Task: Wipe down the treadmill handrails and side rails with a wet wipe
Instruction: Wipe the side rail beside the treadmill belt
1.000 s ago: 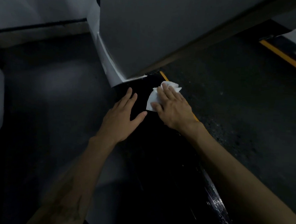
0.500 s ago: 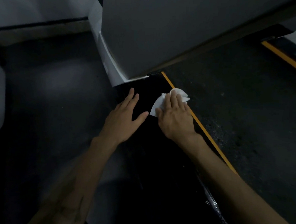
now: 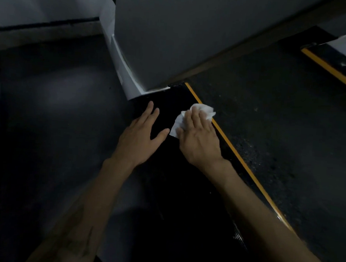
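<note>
**Wipe pressed flat on the side rail**

The right hand [image 3: 199, 141] presses the white wet wipe [image 3: 191, 116] onto the glossy black side rail [image 3: 184, 192] — fingers straight, wipe bunched under and ahead of them, beside the yellow stripe [image 3: 245, 165]. The left hand [image 3: 140, 138] rests flat just beside it, fingers released, below the grey motor cover [image 3: 173, 39].

The right hand [image 3: 200, 140] presses a white wipe [image 3: 191, 117] flat on the black side rail [image 3: 184, 192], beside its yellow stripe [image 3: 239, 157]. The left hand [image 3: 141, 137] rests open on the rail, apparently flat; dim light blurs detail.
</note>
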A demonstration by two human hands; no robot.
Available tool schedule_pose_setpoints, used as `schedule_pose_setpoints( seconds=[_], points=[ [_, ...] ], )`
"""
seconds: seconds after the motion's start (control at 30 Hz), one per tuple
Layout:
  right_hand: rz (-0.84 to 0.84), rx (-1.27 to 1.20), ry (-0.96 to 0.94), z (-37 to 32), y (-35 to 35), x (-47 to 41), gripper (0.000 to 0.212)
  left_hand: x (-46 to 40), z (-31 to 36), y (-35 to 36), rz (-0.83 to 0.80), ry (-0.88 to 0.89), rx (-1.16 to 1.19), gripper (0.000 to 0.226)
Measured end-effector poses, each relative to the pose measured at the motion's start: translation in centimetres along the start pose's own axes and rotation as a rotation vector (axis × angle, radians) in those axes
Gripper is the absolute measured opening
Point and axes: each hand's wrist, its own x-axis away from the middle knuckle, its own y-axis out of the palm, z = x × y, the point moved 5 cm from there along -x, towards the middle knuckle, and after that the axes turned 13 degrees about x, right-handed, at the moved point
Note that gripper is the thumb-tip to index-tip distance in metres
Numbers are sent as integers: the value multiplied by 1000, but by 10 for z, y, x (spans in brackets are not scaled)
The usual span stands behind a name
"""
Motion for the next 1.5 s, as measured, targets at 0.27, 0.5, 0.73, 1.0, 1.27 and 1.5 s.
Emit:
schedule_pose_setpoints(
  seconds=[0.27,0.5,0.73,1.0,1.27,1.5],
  points=[
    [-39,79,59,1,3,16,71,3,2,1,8,14,-14,71],
    [-16,-21,-36,18,1,-9,67,3,2,2,18,12,9,70],
    [3,-31,3,4,6,16,66,2,1,2,36,30,40,69],
    [-2,50,58,3,10,27,76,4,2,4,35,32,44,68],
    [-28,10,-8,17,0,14,68,3,2,3,33,27,29,67],
    [-24,-42,-26,9,1,16,63,2,3,3,42,42,18,67]
  ],
)
